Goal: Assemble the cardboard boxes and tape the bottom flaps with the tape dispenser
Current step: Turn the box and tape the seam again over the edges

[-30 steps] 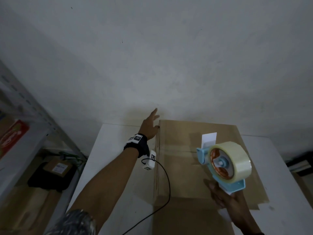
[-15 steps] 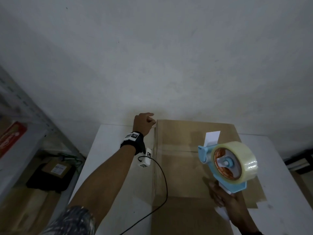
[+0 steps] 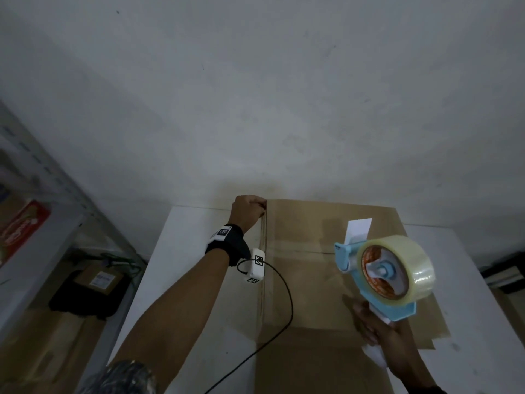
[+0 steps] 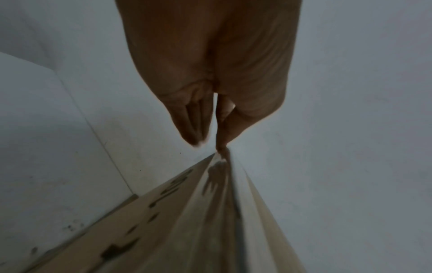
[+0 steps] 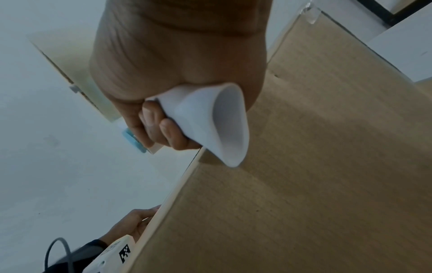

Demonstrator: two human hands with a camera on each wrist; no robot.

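A flattened brown cardboard box (image 3: 306, 280) lies on a white table (image 3: 184, 265), with its far edge against the wall. My left hand (image 3: 250, 209) reaches to the box's far left corner, fingers curled on it. In the left wrist view the fingertips (image 4: 221, 147) pinch the corner of the cardboard box (image 4: 210, 221). My right hand (image 3: 380, 331) grips the white handle (image 5: 210, 120) of a blue tape dispenser (image 3: 383, 277). It holds the dispenser above the right half of the box, and a roll of clear tape sits on it. A white tab sticks up at the dispenser's front.
A grey metal shelf (image 3: 42, 223) stands to the left with a red package (image 3: 20, 228) on it. On the floor beneath lies a labelled parcel (image 3: 99, 280) on a black bag. A black cable (image 3: 287, 302) from the left wrist crosses the box. The wall is right behind the table.
My left hand went from outstretched fingers to curled fingers that pinch the box's far left corner. The dispenser in my right hand drifted slightly to the right.
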